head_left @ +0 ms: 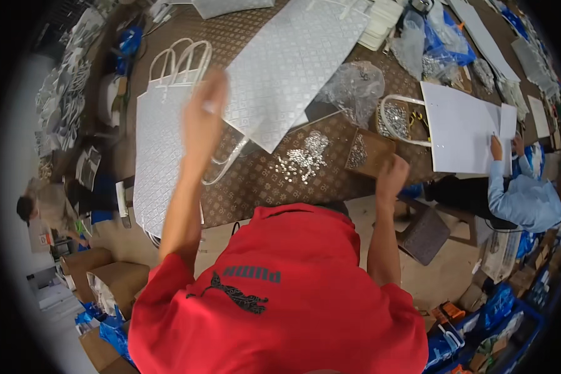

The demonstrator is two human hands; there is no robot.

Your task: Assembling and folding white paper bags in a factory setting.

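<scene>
My left hand [206, 118] is raised over the table, smeared by motion, beside the white rope handles of a stack of patterned silver-white paper bags [162, 143]; whether it holds anything cannot be made out. My right hand [391, 177] is closed, with its fingers curled at the near right corner of a small brown cardboard box [376, 156]. Small metal pieces [358, 151] lie in the left part of that box. What the right fingers hold, if anything, is hidden. Loose shiny metal pieces [305, 156] are scattered on the brown patterned tabletop [237, 196] between my hands.
Another patterned bag [293, 62] lies slantwise ahead, by a crumpled clear plastic bag [355, 87]. Farther right stand a second box of metal pieces [394, 119] and a white handled bag [458, 128]. A co-worker in a blue shirt [523, 196] sits at the right.
</scene>
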